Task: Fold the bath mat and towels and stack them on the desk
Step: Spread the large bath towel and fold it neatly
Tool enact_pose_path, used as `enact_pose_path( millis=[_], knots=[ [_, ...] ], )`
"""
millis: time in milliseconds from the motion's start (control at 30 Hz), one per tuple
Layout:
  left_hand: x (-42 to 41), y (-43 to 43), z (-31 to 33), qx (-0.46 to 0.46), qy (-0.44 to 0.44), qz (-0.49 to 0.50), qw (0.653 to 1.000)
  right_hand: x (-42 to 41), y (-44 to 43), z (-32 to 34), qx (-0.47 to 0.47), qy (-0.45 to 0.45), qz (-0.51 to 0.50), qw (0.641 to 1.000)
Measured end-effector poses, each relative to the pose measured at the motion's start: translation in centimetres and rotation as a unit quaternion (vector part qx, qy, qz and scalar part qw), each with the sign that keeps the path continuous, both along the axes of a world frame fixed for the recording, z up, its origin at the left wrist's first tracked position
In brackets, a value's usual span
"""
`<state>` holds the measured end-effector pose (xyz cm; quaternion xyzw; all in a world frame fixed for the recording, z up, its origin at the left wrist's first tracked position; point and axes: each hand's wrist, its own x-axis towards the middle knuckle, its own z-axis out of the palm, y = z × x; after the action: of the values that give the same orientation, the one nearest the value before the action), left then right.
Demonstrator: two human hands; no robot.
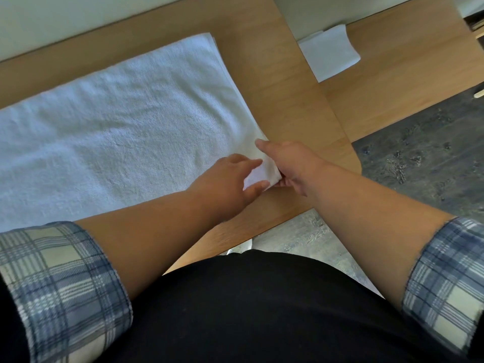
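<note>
Big white towel point(117, 132) lies spread flat on the desk point(275, 95), running from centre out to 9–11 o'clock. Its near R corner is lifted, approx. at centre. Left hand point(227, 179) pinches that corner btwn thumb & fingers, narrow grip. Right hand point(290, 163) holds the same corner from the 3 o'clock side, fingers curled under, thumb laid along the towel edge. At 1 o'clock a small folded cloth point(330, 52) sits on a second wood surface point(408, 82). Dark floor point(432, 166) at 3 o'clock. Plaid sleeves point(60, 284) at 4 & 8 o'clock.
</note>
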<state>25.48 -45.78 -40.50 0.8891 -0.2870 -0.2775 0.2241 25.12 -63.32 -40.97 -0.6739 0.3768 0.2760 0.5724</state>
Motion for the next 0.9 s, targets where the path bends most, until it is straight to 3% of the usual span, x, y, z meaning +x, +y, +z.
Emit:
enact_pose_path(
  millis=[100, 200, 333, 467, 600, 767, 900],
  knots=[
    [1.2, 1.7, 0.1, -0.05, -0.052, 0.112, 0.991, 2.7, -0.5, 0.1, 0.016, -0.004, 0.026, 1.0],
    [2.6, 3.6, -0.2, -0.015, -0.075, 0.157, 0.985, 6.1, -0.4, 0.7, 0.088, 0.008, 0.038, 0.995],
    [3.4, 4.5, -0.5, 0.004, -0.05, 0.108, 0.993, 10.7, 0.1, 0.8, 0.095, -0.018, 0.064, 0.993],
    [4.2, 4.0, -1.1, 0.081, -0.146, 0.111, 0.98, 16.1, 1.7, 0.6, 0.056, -0.049, 0.119, 0.99],
    [4.6, 4.8, -2.3, 0.135, -0.115, 0.124, 0.976, 20.7, 3.2, 0.6, -0.016, -0.127, 0.172, 0.977],
    [4.4, 6.8, -3.3, 0.139, -0.13, 0.111, 0.976, 24.5, 3.5, 0.6, -0.016, -0.202, 0.125, 0.971],
    [4.2, 7.5, -3.7, 0.15, -0.129, 0.103, 0.975, 25.0, 3.9, -0.3, -0.029, -0.169, 0.129, 0.977]
  ],
)
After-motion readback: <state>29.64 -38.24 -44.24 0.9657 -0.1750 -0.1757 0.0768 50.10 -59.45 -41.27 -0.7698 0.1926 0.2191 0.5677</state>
